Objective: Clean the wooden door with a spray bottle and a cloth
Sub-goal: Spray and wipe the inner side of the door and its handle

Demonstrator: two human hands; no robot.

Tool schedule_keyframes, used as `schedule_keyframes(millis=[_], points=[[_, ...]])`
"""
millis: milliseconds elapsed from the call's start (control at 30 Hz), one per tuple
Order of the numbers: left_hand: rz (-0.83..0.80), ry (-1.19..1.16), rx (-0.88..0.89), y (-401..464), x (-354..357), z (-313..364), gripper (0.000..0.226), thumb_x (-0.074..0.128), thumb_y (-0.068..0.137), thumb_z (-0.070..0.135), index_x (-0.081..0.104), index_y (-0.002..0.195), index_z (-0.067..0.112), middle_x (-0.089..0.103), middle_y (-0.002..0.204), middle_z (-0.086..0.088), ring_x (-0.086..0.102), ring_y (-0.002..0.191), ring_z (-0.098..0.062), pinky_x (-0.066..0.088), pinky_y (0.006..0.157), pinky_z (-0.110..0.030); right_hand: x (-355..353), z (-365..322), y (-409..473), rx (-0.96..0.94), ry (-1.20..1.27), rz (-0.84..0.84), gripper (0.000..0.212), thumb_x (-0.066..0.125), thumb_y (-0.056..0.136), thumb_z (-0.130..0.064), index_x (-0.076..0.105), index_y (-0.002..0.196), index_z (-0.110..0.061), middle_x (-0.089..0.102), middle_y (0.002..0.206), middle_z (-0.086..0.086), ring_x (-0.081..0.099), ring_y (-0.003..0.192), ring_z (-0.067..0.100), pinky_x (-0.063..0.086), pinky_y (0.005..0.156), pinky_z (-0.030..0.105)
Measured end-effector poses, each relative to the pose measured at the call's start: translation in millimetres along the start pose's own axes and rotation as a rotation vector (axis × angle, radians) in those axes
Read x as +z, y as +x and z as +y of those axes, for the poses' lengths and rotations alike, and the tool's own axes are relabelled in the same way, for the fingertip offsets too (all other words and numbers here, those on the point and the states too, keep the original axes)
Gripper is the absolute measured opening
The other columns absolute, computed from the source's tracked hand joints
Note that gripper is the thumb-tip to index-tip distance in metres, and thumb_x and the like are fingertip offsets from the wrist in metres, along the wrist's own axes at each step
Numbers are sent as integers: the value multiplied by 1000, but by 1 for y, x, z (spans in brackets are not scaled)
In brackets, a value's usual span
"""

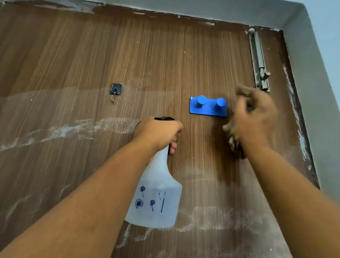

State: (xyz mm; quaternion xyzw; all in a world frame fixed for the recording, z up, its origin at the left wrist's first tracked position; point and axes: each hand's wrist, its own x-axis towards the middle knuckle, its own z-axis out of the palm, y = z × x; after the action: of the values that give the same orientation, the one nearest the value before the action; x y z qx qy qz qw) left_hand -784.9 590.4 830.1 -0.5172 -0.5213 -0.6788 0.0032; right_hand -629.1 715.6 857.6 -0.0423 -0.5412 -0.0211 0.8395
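From the head camera, the right hand (251, 121) presses a bunched brown cloth (237, 148) against the wooden door (67, 52), fingers curled round it though blurred. The blue double hook (208, 106) sits just to that hand's left, nearly touching it. The left hand (157, 133) grips the neck of the spray bottle (156, 195), whose long axis hangs down from the grip, nozzle toward the door. White streaks (92, 125) run left of the bottle hand and below both, so the cloth hand is the farther one from them.
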Motion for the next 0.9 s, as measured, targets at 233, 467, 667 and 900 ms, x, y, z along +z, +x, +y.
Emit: schedule_keyframes(millis=[233, 467, 667, 900], points=[[-42, -40, -6, -2, -3, -2, 12, 60, 88, 7, 63, 77, 2, 58, 66, -11, 53, 43, -17, 49, 45, -22, 21, -4, 12, -611, -720, -467, 27, 52, 87, -23, 53, 104, -2, 52, 108, 19, 45, 94, 35, 37, 85, 43], [-20, -44, -8, 0, -3, -3, 14, 62, 87, 10, 63, 74, 3, 59, 60, -10, 55, 46, -23, 52, 56, -30, 53, -36, 10, -147, -1103, -436, 23, 44, 96, -16, 46, 116, -3, 53, 114, 20, 54, 104, 36, 43, 69, 39], [-33, -50, 9, 1, -2, -5, 17, 62, 87, 10, 62, 71, 5, 58, 61, -10, 54, 45, -22, 50, 48, -25, 56, -35, 10, -10, -913, -357, 21, 47, 94, -15, 49, 113, -6, 56, 115, 21, 54, 107, 40, 39, 70, 39], [-46, -38, 19, 4, -4, -6, 17, 64, 88, 12, 62, 72, 6, 60, 62, -10, 55, 41, -19, 49, 44, -22, 0, 1, 41, -809, -973, -743, 25, 44, 93, -14, 49, 116, -7, 51, 106, 20, 41, 80, 30, 45, 75, 48]])
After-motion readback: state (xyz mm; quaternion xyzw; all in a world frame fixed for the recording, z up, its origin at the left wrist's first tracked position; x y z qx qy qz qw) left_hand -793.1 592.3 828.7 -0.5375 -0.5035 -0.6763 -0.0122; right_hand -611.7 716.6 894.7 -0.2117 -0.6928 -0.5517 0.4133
